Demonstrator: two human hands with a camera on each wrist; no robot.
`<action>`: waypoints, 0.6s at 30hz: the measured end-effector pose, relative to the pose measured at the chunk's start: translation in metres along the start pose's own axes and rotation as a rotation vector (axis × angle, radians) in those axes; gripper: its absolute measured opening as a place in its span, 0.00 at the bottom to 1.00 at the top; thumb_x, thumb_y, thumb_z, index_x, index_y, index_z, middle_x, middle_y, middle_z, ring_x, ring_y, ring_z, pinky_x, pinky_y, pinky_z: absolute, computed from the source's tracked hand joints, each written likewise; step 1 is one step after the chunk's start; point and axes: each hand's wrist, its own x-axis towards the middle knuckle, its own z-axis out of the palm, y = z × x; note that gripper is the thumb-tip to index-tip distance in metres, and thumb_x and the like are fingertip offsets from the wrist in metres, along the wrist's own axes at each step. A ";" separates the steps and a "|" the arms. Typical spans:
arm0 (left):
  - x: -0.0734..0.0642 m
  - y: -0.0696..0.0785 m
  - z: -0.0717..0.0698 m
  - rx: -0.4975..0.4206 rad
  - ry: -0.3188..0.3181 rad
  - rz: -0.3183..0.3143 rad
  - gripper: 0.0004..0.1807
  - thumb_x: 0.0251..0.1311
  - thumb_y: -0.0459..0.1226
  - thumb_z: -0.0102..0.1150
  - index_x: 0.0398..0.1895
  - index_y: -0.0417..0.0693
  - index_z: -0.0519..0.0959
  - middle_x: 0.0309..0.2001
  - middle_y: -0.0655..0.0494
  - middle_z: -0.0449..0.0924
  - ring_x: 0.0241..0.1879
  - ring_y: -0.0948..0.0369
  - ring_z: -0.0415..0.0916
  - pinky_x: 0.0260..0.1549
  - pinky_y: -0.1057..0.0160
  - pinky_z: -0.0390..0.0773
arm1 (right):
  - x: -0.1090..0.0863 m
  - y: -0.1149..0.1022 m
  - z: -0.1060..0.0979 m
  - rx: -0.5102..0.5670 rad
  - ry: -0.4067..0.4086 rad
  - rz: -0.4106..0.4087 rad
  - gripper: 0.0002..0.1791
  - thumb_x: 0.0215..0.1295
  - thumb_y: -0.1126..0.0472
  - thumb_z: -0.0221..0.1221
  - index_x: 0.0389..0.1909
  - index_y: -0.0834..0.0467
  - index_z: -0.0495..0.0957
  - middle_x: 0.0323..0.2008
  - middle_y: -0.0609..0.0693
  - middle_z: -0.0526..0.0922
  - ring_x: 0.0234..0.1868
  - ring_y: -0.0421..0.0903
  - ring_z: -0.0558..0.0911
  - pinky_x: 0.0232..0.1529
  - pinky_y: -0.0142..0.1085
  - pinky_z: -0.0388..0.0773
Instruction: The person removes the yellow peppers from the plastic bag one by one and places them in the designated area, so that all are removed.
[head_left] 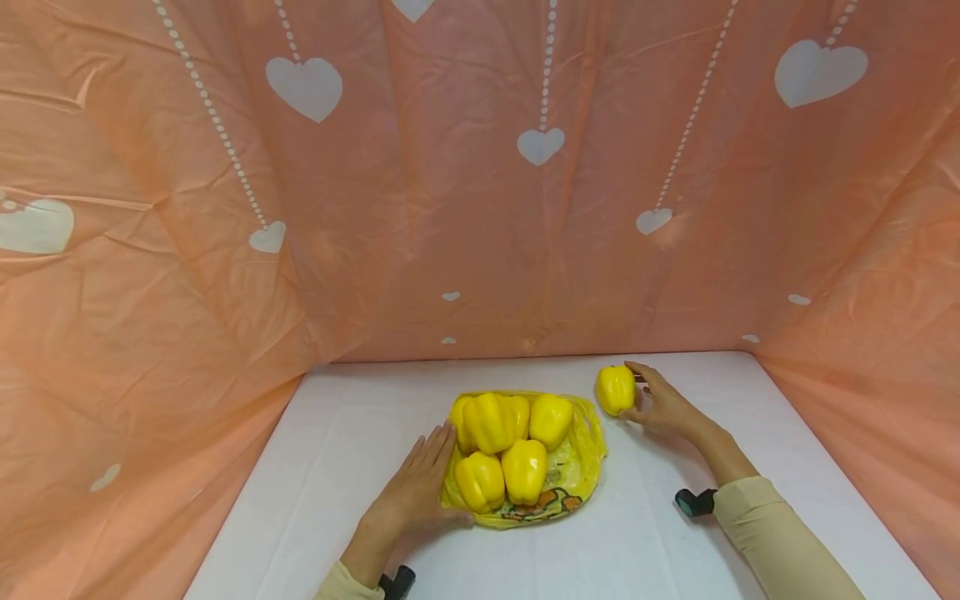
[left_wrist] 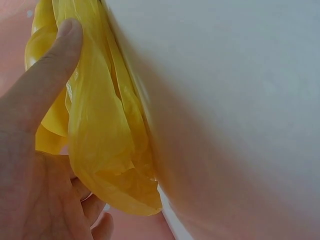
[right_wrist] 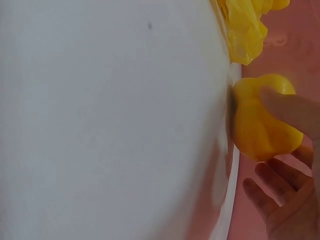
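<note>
Several yellow bell peppers (head_left: 525,472) lie grouped on a yellow plastic bag (head_left: 583,467) in the head view. My left hand (head_left: 414,490) rests along the bag's left side with its fingers fairly straight. Its thumb lies against the crumpled bag (left_wrist: 102,120) in the left wrist view, where the bag partly hides the fingers. Beyond the bag's upper right edge, my right hand (head_left: 667,408) holds a single yellow bell pepper (head_left: 616,390) from its right side. The right wrist view shows the thumb on that pepper (right_wrist: 265,127) and fingers bent beneath it.
A white tabletop (head_left: 337,433) lies under everything. Behind and beside it hangs a peach curtain (head_left: 480,217) with white hearts. Dark devices are strapped at the left wrist (head_left: 399,582) and right wrist (head_left: 693,502).
</note>
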 end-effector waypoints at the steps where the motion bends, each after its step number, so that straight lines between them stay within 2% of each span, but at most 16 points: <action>1: 0.000 0.000 0.000 -0.003 -0.002 0.001 0.74 0.48 0.64 0.81 0.85 0.30 0.49 0.86 0.36 0.45 0.86 0.42 0.45 0.85 0.41 0.46 | 0.000 0.000 0.000 -0.004 -0.003 0.003 0.53 0.64 0.61 0.76 0.80 0.70 0.54 0.73 0.75 0.64 0.72 0.74 0.67 0.75 0.70 0.64; 10: -0.002 0.000 -0.002 -0.022 -0.009 0.010 0.75 0.48 0.63 0.82 0.85 0.30 0.49 0.86 0.35 0.44 0.86 0.42 0.44 0.85 0.42 0.46 | -0.002 -0.003 -0.003 -0.032 0.007 0.014 0.53 0.64 0.60 0.76 0.81 0.70 0.54 0.73 0.76 0.64 0.72 0.76 0.67 0.74 0.72 0.64; 18: -0.001 0.000 -0.001 -0.010 -0.007 0.009 0.75 0.48 0.63 0.82 0.85 0.29 0.49 0.86 0.35 0.45 0.86 0.42 0.45 0.85 0.42 0.47 | -0.005 -0.009 -0.010 -0.052 0.024 0.008 0.53 0.63 0.57 0.76 0.81 0.65 0.56 0.76 0.75 0.61 0.76 0.77 0.60 0.75 0.78 0.55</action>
